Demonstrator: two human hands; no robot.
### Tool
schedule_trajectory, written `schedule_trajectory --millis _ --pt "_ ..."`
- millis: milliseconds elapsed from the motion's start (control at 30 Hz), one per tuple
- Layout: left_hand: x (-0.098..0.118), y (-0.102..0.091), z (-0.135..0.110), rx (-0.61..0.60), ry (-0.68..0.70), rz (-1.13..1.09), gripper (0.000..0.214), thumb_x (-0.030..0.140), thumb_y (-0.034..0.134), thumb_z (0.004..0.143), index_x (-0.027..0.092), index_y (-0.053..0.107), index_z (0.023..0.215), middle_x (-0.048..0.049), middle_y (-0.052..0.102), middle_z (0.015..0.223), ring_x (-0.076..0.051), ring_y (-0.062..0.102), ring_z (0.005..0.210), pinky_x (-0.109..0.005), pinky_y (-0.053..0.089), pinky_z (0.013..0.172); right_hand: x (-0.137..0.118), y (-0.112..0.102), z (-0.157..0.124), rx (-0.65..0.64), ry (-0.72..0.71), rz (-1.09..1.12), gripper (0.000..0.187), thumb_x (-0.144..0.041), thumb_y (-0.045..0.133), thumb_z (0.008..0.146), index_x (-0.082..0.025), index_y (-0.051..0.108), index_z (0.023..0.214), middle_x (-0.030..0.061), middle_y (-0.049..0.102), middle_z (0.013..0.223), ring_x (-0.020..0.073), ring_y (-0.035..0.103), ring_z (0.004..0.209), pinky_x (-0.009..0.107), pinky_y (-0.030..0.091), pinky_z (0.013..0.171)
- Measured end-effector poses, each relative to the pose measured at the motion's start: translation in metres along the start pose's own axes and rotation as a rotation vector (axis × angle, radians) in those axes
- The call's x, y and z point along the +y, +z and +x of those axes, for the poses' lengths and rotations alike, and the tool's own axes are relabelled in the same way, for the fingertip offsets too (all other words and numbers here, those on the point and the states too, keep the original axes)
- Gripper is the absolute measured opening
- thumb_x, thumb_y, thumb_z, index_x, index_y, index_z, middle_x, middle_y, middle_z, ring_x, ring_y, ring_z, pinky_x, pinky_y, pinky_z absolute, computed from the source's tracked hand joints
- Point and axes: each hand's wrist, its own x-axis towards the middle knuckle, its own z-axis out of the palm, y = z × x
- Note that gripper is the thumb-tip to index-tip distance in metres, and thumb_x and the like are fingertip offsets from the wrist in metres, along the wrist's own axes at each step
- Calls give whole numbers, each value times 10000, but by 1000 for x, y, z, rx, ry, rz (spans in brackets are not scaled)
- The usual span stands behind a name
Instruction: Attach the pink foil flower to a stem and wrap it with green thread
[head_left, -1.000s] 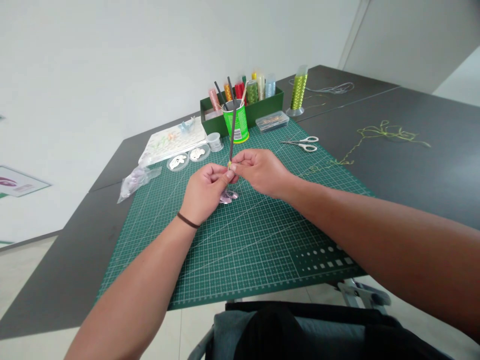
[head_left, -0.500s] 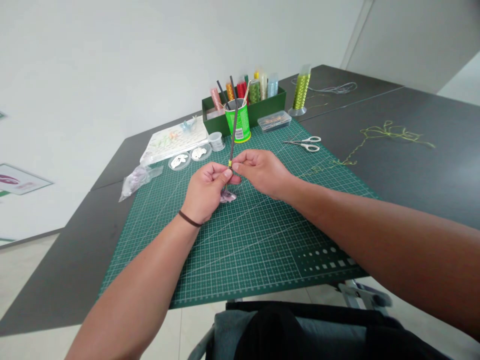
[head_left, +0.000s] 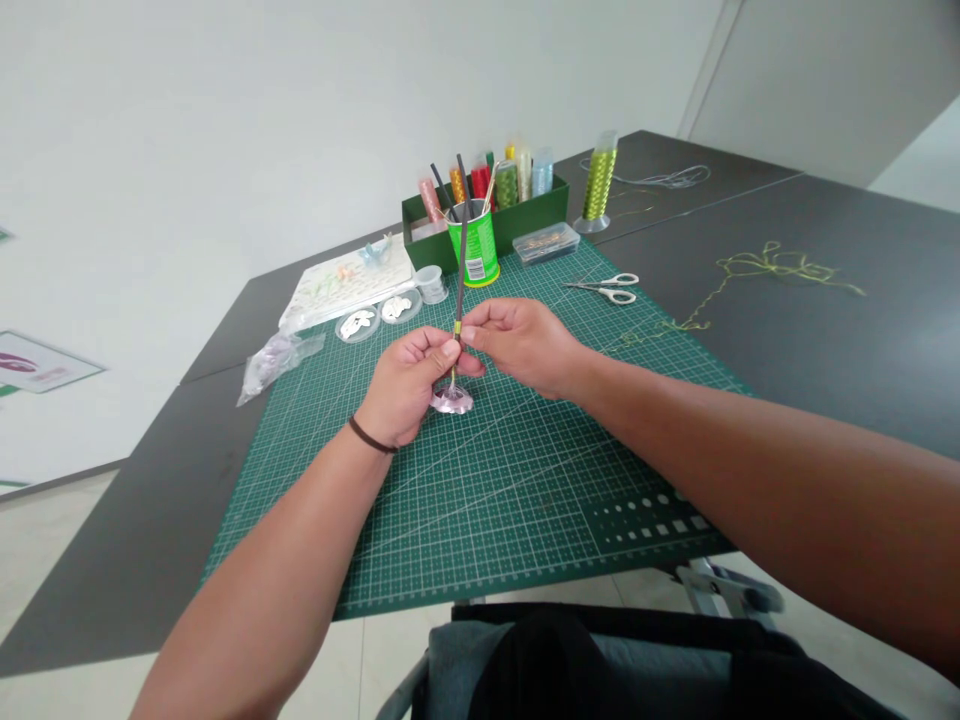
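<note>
Over the cutting mat point(head_left: 495, 510), my left hand point(head_left: 411, 385) grips a slim dark stick point(head_left: 462, 265) between thumb and fingers. The stick stands nearly upright, and a pale purple flower point(head_left: 452, 400) hangs at its lower end, below the fingers. A band of yellow-green thread point(head_left: 457, 327) is wound around the stick just above the left thumb. My right hand point(head_left: 521, 345) is pinched at this band, thumb and forefinger together, on the thread; its loose end is too fine to see.
Behind stand a green can point(head_left: 474, 250) of sticks and a dark green box point(head_left: 525, 212) of thread spools. White-handled scissors point(head_left: 619, 288), a clear case point(head_left: 546, 243), a yellow-green spool point(head_left: 598, 185) and tangled thread point(head_left: 780, 265) lie right. Dishes point(head_left: 358, 323) and a plastic bag point(head_left: 274, 365) sit left.
The stick has turned and shifted slightly left, and more of the purple flower shows beneath my left hand. Both hands keep their pinch at almost the same place.
</note>
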Motion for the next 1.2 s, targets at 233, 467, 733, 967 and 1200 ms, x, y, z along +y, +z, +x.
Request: schedule_trajectory --millis 233,467,733,967,1200 --pt "2 -2 1 -70 -82 -102 352 457 829 753 173 624 775 -30 746 734 -145 703 662 -236 504 565 -6 2 -2 -71 39 104 152 -113 676 896 -175 589 788 -71 556 516 84 560 502 197 448 490" --pt "1 -2 0 -52 7 29 346 466 785 804 165 660 918 -67 784 814 -186 748 782 -293 560 707 2 -1 2 36 27 21 125 -136 724 874 -178 624 811 -44 628 595 85 593 549 196 487 527" --pt "-2 7 -3 199 74 391 220 382 761 831 191 661 875 -26 776 754 -127 625 545 -243 432 518 2 -1 1 123 -48 -210 103 -183 694 872 -184 645 781 -40 595 583 102 537 550 230 434 515" --pt "3 14 -8 255 151 566 187 352 656 919 187 732 877 -31 789 808 -122 605 549 -249 407 522 5 0 1 135 -62 -254 53 -215 677 878 -177 661 845 -21 640 604 118 578 571 241 432 526" --pt "3 11 -6 239 105 486 175 344 644 924 184 716 923 -43 805 868 -101 547 479 -246 378 466 1 -2 -2 124 -86 -316 65 -207 636 904 -178 658 850 3 711 686 114 569 571 245 423 533"
